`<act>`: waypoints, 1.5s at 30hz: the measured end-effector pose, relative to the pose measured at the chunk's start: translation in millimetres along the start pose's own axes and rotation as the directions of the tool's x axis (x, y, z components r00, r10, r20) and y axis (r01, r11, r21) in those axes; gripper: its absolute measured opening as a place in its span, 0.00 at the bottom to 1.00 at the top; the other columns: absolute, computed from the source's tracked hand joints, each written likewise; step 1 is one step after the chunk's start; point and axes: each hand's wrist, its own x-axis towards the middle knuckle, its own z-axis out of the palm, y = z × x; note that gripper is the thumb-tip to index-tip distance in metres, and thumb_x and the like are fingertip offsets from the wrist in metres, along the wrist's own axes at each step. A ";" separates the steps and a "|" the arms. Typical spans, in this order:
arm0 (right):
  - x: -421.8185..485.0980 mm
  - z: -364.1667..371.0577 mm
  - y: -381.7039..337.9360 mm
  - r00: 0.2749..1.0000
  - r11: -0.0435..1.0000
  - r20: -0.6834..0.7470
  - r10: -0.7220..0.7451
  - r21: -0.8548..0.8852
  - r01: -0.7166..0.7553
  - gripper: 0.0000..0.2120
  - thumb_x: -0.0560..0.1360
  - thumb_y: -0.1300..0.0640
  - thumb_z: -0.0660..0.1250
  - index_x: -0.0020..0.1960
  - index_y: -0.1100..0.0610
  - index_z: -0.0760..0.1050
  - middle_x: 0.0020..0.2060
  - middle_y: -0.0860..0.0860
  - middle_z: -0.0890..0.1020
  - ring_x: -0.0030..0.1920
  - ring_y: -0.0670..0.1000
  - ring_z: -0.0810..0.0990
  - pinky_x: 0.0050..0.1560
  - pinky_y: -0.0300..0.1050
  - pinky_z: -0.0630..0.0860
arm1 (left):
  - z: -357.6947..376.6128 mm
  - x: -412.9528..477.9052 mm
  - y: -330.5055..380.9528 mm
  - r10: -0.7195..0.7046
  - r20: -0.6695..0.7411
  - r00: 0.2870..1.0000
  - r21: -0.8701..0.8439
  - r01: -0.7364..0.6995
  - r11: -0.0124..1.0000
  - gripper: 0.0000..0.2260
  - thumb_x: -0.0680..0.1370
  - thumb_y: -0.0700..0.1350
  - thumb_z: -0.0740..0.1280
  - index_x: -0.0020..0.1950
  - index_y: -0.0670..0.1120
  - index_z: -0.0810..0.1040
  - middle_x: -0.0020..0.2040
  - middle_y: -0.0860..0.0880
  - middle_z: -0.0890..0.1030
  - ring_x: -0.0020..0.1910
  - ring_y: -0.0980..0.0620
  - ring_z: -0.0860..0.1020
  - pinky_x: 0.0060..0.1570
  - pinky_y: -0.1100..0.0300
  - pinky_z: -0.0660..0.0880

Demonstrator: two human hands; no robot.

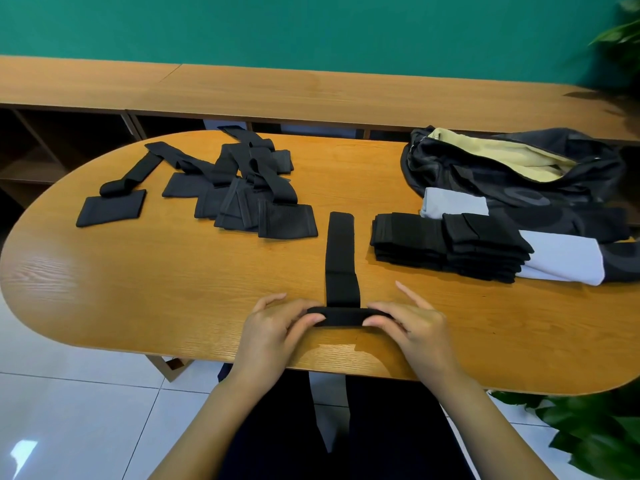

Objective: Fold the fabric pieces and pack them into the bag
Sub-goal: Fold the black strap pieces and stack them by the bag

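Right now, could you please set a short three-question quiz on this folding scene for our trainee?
1. True or false: the left hand and the right hand both pinch the rolled near end of the black strap.
2. Where is the folded stack? A) on the table beside the bag; B) inside the bag; C) on the floor.
3. Fill in: the bag's lining is ____ in colour.
Key: 1 true; 2 A; 3 yellow.
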 end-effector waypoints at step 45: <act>11.5 -1.9 -5.1 0.738 0.966 0.646 0.198 -0.256 -0.036 0.39 0.71 0.24 0.38 0.78 0.40 0.49 0.76 0.36 0.46 0.75 0.38 0.37 0.73 0.47 0.25 | 6.4 -3.5 -13.7 -0.115 0.492 0.863 0.236 -0.005 0.972 0.36 0.74 0.72 0.50 0.78 0.55 0.56 0.78 0.59 0.52 0.76 0.66 0.42 0.75 0.51 0.32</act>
